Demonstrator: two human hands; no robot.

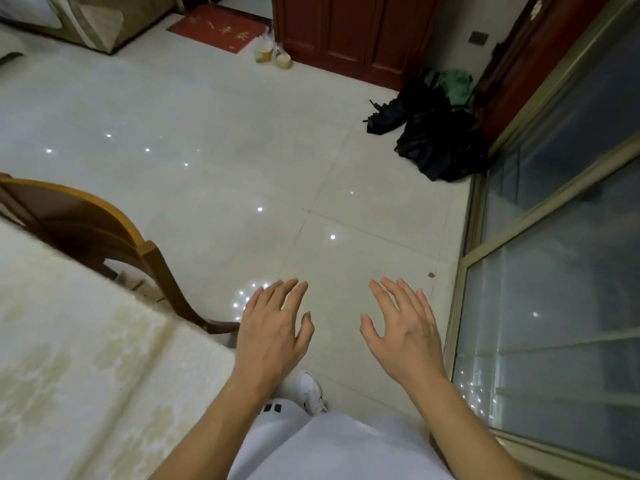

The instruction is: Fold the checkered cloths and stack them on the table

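While both hands, left hand (273,327) and right hand (401,327), hover spread and empty, a chair (104,233) adjoins the table (69,358).

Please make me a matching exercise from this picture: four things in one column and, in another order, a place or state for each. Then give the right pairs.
Things:
1. left hand
2. wooden chair
3. red mat
4. dark umbrellas

Places or states:
A. on the floor by the glass door
B. open, fingers spread, holding nothing
C. far end of the room, near the red cabinet
D. next to the table with the pale cloth

Pairs: 1-B, 2-D, 3-C, 4-A
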